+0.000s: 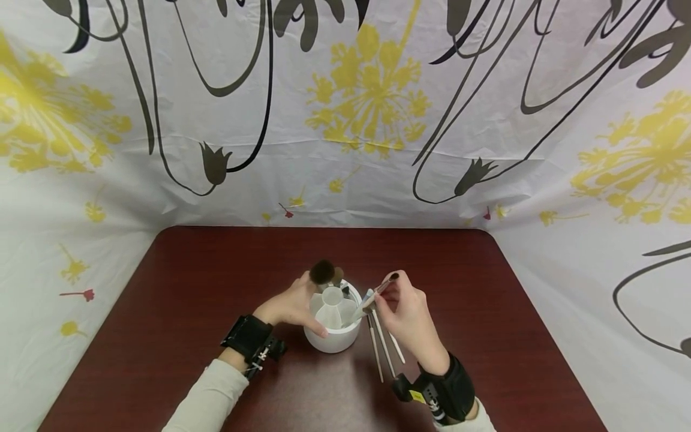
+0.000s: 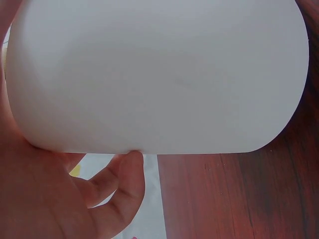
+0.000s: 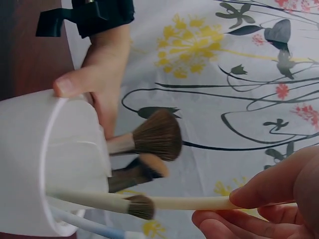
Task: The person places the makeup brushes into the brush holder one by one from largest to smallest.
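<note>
Pinching a slim cream-handled brush, the right hand holds it slanted down-left toward the round white holder the left hand grips.

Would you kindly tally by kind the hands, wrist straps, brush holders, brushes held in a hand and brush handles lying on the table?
Hands (left hand, right hand): 2
Black wrist straps: 2
White brush holder: 1
Held brush: 1
Brush handles lying on the table: 3
Total: 9
</note>
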